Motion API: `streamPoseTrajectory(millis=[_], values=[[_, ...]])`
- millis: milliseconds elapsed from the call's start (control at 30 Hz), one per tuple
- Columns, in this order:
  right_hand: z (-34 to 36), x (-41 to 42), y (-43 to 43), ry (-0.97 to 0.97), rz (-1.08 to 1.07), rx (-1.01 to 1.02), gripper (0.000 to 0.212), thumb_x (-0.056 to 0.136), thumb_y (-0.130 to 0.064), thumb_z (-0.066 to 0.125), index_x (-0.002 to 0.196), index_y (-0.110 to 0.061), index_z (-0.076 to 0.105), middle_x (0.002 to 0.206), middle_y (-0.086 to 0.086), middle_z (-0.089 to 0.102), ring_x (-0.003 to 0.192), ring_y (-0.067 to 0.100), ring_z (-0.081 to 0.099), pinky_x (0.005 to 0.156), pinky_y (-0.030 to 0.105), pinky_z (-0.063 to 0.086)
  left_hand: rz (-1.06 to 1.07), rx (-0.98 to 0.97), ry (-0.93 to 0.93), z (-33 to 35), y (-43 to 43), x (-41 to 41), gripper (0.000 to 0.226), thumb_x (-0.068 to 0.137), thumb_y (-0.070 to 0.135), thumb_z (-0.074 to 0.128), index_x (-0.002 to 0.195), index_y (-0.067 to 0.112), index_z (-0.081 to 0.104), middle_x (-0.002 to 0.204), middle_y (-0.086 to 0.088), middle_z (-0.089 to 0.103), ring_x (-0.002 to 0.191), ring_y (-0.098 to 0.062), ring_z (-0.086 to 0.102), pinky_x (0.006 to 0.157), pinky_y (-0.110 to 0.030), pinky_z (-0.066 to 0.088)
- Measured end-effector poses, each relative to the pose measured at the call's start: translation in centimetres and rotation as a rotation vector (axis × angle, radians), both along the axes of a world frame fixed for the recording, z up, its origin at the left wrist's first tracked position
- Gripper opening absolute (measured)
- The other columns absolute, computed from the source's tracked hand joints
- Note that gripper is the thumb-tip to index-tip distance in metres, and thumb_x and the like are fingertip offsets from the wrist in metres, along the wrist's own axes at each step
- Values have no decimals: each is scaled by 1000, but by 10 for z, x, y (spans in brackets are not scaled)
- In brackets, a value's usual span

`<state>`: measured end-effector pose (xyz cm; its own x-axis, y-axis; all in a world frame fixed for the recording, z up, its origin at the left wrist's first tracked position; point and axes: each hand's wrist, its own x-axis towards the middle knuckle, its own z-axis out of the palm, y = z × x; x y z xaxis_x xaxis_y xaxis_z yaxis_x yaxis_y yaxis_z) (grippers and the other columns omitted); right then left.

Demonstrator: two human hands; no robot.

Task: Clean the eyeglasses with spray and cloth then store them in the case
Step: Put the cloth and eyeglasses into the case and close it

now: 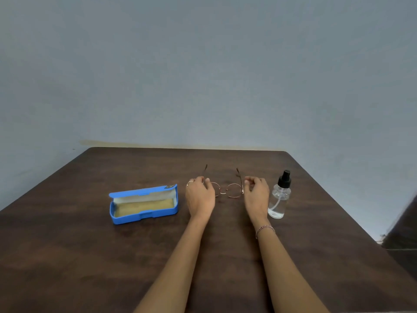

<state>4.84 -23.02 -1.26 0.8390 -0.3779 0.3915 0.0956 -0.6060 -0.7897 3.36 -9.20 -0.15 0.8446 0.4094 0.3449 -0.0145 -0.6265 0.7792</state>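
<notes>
Thin round-rimmed eyeglasses [232, 190] lie in the middle of the dark wooden table [90, 256], temples unfolded and pointing away from me. My left hand [199, 196] covers the left lens edge, its fingers curled round the left hinge. My right hand [257, 193] hovers just beside the right hinge with loosely curled fingers, and a small gap shows between fingertips and frame. An open blue case [126, 219] sits to the left with a yellow cloth [144, 206] lying inside. A clear spray bottle [278, 202] with a black nozzle stands upright to the right of my right hand.
The table meets a grey wall [203, 75] at its far edge. Its right edge runs diagonally close behind the bottle. A dark object [404, 233] sits beyond that edge at the far right.
</notes>
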Motion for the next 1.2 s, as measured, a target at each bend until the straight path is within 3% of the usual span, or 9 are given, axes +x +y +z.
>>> streamPoseTrajectory(millis=[67, 133, 333, 533, 600, 733, 867, 1000, 1200], values=[[-7, 5, -3, 67, -5, 10, 24, 95, -16, 48, 111, -4, 63, 115, 12, 53, 105, 26, 55, 96, 29, 40, 9, -16, 39, -5, 0, 5, 31, 98, 23, 43, 109, 5, 65, 107, -13, 64, 106, -27, 56, 84, -33, 41], [-10, 8, -3, 115, -8, 3, 27, 97, -19, 47, 114, -5, 62, 117, 10, 52, 106, 22, 54, 85, 17, 33, 8, -22, 82, -9, 1, 7, 32, 98, 23, 42, 106, 6, 68, 104, -14, 67, 103, -28, 59, 82, -33, 42], [-14, 20, -10, 204, 11, 71, 27, 95, -21, 51, 113, -6, 65, 107, 13, 68, 102, 26, 62, 92, 35, 47, -4, -115, 178, -6, 3, 11, 33, 98, 23, 44, 99, 4, 71, 96, -15, 71, 96, -30, 63, 73, -31, 44], [-15, 14, -21, 166, 36, 317, 19, 87, -6, 64, 106, -5, 67, 87, 6, 70, 65, 8, 61, 65, 12, 50, -40, -165, 152, -10, 2, 9, 30, 95, 19, 50, 81, 3, 71, 78, -12, 70, 82, -28, 64, 65, -30, 43], [-15, 13, -22, 133, 48, 409, 20, 86, -3, 64, 105, -5, 67, 86, 5, 70, 65, 7, 61, 71, 16, 53, -59, -217, 130, -11, 3, 9, 26, 94, 16, 53, 81, 2, 71, 77, -10, 69, 80, -27, 66, 67, -30, 48], [-16, 9, -6, 82, 91, 577, 25, 87, 2, 61, 111, -4, 64, 91, 5, 68, 72, 10, 64, 84, 31, 55, -63, -368, 29, -9, 15, 10, 20, 92, 9, 58, 107, 4, 70, 94, -10, 73, 83, -20, 69, 82, -37, 56], [-16, 3, 3, 20, 143, 688, 26, 88, 2, 60, 112, -2, 64, 92, 4, 68, 69, 6, 64, 82, 28, 55, -75, -508, -102, -4, 22, 2, 19, 89, 7, 62, 106, 7, 70, 89, -2, 71, 70, -7, 67, 69, -18, 54], [-6, -5, 7, -21, 230, 778, 26, 87, 2, 61, 112, -3, 64, 92, 6, 68, 70, 8, 64, 83, 28, 54, -99, -644, -185, 4, 35, -9, 15, 84, 6, 68, 99, 8, 72, 79, 1, 71, 70, -5, 68, 74, -26, 56], [6, -28, 16, -121, 370, 821, 26, 83, 1, 66, 106, -11, 65, 83, 1, 70, 63, 3, 63, 64, 13, 53, -151, -657, -188, 13, 59, -25, 19, 79, -1, 71, 94, 10, 73, 77, 3, 71, 67, -3, 69, 72, -26, 58]])
